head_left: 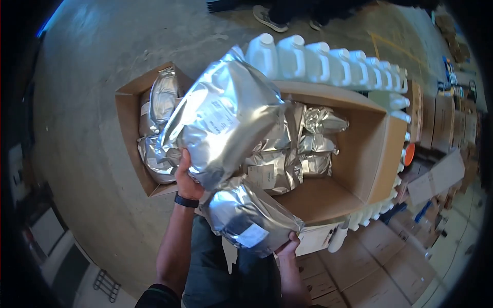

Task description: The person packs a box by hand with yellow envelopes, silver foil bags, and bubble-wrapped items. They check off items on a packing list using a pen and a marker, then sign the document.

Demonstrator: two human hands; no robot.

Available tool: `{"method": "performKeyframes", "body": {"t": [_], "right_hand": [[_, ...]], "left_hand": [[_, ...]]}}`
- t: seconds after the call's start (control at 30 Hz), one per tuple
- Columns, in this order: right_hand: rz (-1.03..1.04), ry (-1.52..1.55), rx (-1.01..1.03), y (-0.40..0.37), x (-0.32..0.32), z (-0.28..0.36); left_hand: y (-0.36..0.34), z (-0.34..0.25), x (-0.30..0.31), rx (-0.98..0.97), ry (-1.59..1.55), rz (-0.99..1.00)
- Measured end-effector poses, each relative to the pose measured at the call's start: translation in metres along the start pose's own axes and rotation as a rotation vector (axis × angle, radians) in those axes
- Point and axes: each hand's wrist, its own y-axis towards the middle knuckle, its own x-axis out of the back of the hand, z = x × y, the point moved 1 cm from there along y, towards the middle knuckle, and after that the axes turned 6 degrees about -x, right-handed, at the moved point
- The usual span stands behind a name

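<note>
My left hand (pixel 188 177), with a dark wristband below it, grips the lower left edge of a large silver foil bag (pixel 226 115) with a white label. Lower down, my right hand (pixel 288 245) holds the right end of a second silver bag (pixel 246 215), which also has a white label. The two bags overlap where they meet. Behind them, a large open cardboard box (pixel 354 154) holds several silver bags (pixel 269 172) in its left part. A smaller open box (pixel 126 110) at the left contains more silver bags (pixel 163 100). Most of my left fingers are hidden behind the upper bag.
Rows of white plastic jugs (pixel 318 61) line the far side of the large box, with more at its right and near sides. Stacked cartons (pixel 380 251) are at the lower right. Another person's shoes (pixel 269 19) show at the top.
</note>
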Motion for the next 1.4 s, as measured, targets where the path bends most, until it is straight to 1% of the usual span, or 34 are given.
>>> {"method": "performKeyframes", "body": {"t": [0.07,0.1,0.13,0.2,0.23,0.27,0.33,0.37,0.4,0.43,0.47,0.53,0.57,0.6,0.67,0.7,0.73,0.77,0.8,0.93,1.0,1.03,1.07,1.13,1.17,1.2,1.27,1.3,1.33,1.37,1.4], "right_hand": [[-0.085,-0.070,-0.004,-0.002,-0.008,-0.004],[-0.099,-0.035,-0.035,-0.006,-0.022,-0.002],[-0.111,-0.009,-0.043,-0.006,-0.022,-0.003],[-0.085,-0.003,-0.046,-0.010,-0.018,-0.006],[-0.060,0.004,0.011,-0.012,-0.020,-0.010],[-0.072,0.030,0.014,-0.017,-0.013,-0.017],[-0.139,-0.078,0.134,-0.027,-0.001,-0.026],[-0.168,-0.110,0.179,-0.031,-0.001,-0.028],[-0.203,-0.125,0.236,-0.037,-0.013,-0.027],[-0.239,-0.142,0.293,-0.040,-0.020,-0.028],[-0.255,-0.132,0.306,-0.040,-0.016,-0.035],[-0.313,0.006,0.317,-0.041,-0.001,-0.052],[-0.371,-0.053,0.304,-0.042,-0.004,-0.051],[-0.380,-0.043,0.308,-0.042,-0.014,-0.049],[-0.523,-0.100,0.371,-0.042,-0.031,-0.042],[-0.574,-0.258,0.389,-0.041,-0.025,-0.044],[-0.573,-0.252,0.387,-0.043,-0.024,-0.042],[-0.554,-0.284,0.395,-0.044,-0.038,-0.030],[-0.529,-0.316,0.403,-0.043,-0.045,-0.024],[-0.516,-0.345,0.355,-0.041,-0.034,-0.029],[-0.525,-0.410,0.391,-0.038,-0.022,-0.039],[-0.545,-0.439,0.416,-0.036,-0.014,-0.047],[-0.551,-0.429,0.416,-0.037,-0.024,-0.040],[-0.566,-0.543,0.386,-0.037,-0.054,-0.017],[-0.575,-0.540,0.453,-0.031,-0.052,-0.014],[-0.577,-0.526,0.454,-0.029,-0.061,-0.002],[-0.412,-0.572,0.509,-0.029,-0.083,0.028],[-0.416,-0.615,0.447,-0.024,-0.084,0.034],[-0.431,-0.608,0.453,-0.018,-0.083,0.040],[-0.428,-0.635,0.387,-0.009,-0.078,0.042],[-0.431,-0.697,0.388,-0.004,-0.071,0.042]], "left_hand": [[-0.001,0.001,0.001,0.010,0.036,0.015],[-0.001,0.000,0.002,-0.001,0.050,0.022],[-0.002,0.001,0.002,0.014,0.076,0.019],[-0.006,0.002,-0.001,-0.015,0.064,-0.001],[-0.007,0.002,-0.001,0.000,0.087,0.003],[-0.007,0.003,-0.001,0.013,0.081,-0.003],[-0.006,0.005,0.000,0.051,0.083,0.005],[-0.007,0.005,0.003,0.040,0.103,-0.018],[-0.008,0.004,0.009,0.028,0.120,-0.040],[-0.008,0.003,0.015,0.037,0.142,0.008],[-0.010,0.005,0.014,0.057,0.145,0.019],[-0.014,0.005,0.005,-0.006,0.186,0.041],[-0.016,0.008,0.000,-0.036,0.200,-0.039],[-0.017,0.011,-0.002,-0.025,0.207,-0.034],[-0.018,0.017,-0.005,-0.025,0.238,-0.002],[-0.019,0.021,-0.008,-0.021,0.245,0.001],[-0.021,0.026,-0.012,-0.029,0.253,-0.067],[-0.022,0.028,-0.015,-0.041,0.262,-0.138],[-0.022,0.028,-0.013,-0.051,0.267,-0.136],[-0.026,0.018,-0.006,-0.009,0.335,-0.121],[-0.030,0.016,-0.005,0.013,0.375,-0.111],[-0.032,0.014,-0.005,0.018,0.399,-0.072],[-0.033,0.013,-0.008,0.024,0.423,-0.032],[-0.036,0.012,-0.016,-0.004,0.483,-0.032],[-0.037,0.010,-0.014,0.000,0.487,-0.034],[-0.039,0.009,-0.013,0.003,0.489,-0.034],[-0.040,0.007,-0.015,-0.005,0.513,-0.040],[-0.041,0.008,-0.016,-0.025,0.519,-0.055],[-0.043,0.007,-0.016,-0.011,0.522,-0.045],[-0.045,0.005,-0.016,-0.013,0.569,-0.084],[-0.046,0.007,-0.022,-0.017,0.615,-0.121]]}}
